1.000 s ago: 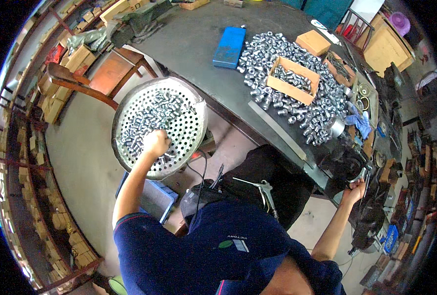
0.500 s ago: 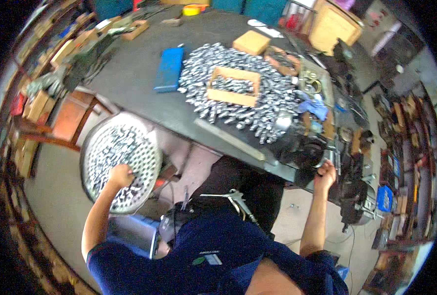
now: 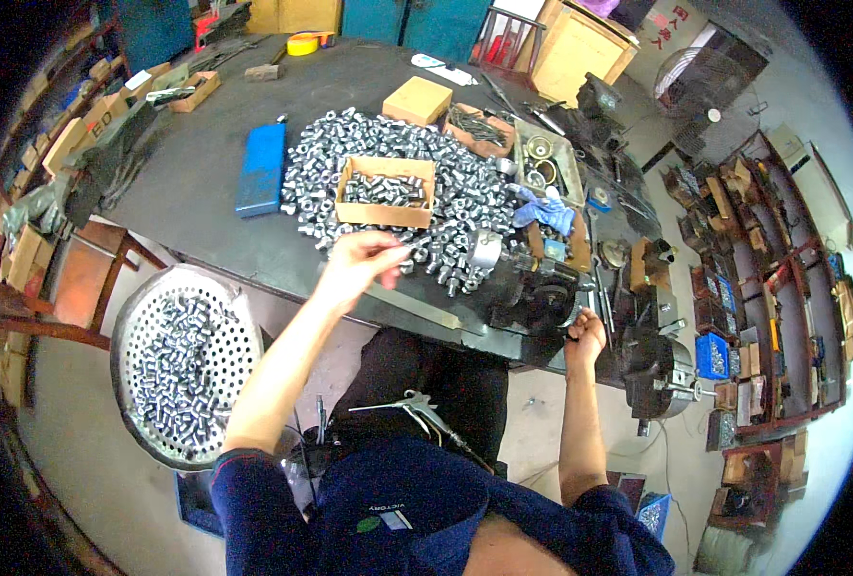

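Observation:
My left hand (image 3: 361, 267) is over the front edge of the bench, near the loose metal fittings (image 3: 326, 158). Its thumb and fingertips are pinched together, and what they hold is too small to make out. A small machine (image 3: 539, 296) with a round silver chuck (image 3: 485, 250) stands to its right. My right hand (image 3: 586, 333) is closed around a handle on that machine's near right side, most of it hidden by the fingers. At the left, a round perforated metal tray (image 3: 237, 350) holds many more short fittings.
Among the fittings sits an open cardboard box (image 3: 385, 213) of parts. A blue case (image 3: 260, 169) lies left of them, a blue glove (image 3: 544, 211) to the right. An air blow gun (image 3: 417, 408) rests at my lap. A vise (image 3: 662, 374) and shelves (image 3: 781, 288) stand farther right.
My left hand has left the perforated tray and moved up and right to the bench front. My right hand stays at the machine. The whole view has shifted to the right.

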The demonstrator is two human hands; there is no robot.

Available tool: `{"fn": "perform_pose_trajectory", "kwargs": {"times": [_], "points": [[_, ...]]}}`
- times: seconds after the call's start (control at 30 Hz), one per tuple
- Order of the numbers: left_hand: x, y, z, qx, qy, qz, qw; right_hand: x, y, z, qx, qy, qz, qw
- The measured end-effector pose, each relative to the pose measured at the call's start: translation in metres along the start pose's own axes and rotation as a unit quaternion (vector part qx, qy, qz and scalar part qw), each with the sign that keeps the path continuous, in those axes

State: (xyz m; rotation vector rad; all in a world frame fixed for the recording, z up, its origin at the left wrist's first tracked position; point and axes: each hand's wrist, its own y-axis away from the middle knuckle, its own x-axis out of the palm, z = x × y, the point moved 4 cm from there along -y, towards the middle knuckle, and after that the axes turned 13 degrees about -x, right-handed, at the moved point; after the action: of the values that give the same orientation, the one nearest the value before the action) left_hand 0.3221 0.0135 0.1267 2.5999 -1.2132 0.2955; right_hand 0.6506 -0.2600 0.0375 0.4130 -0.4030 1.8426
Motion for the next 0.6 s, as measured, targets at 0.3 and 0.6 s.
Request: {"fn": "perform_pose_trajectory", "kwargs": {"times": [0.3, 0.6], "points": [[0.057, -0.052, 0.000, 0.004, 0.038, 0.100, 0.994, -0.003, 0.002, -0.002, -0.010, 0.000, -0.023, 1.000], [0.061, -0.053, -0.013, 0.005, -0.037, 0.100, 0.994, 0.005, 0.014, 0.015, 0.003, 0.027, -0.038, 0.999]]}}
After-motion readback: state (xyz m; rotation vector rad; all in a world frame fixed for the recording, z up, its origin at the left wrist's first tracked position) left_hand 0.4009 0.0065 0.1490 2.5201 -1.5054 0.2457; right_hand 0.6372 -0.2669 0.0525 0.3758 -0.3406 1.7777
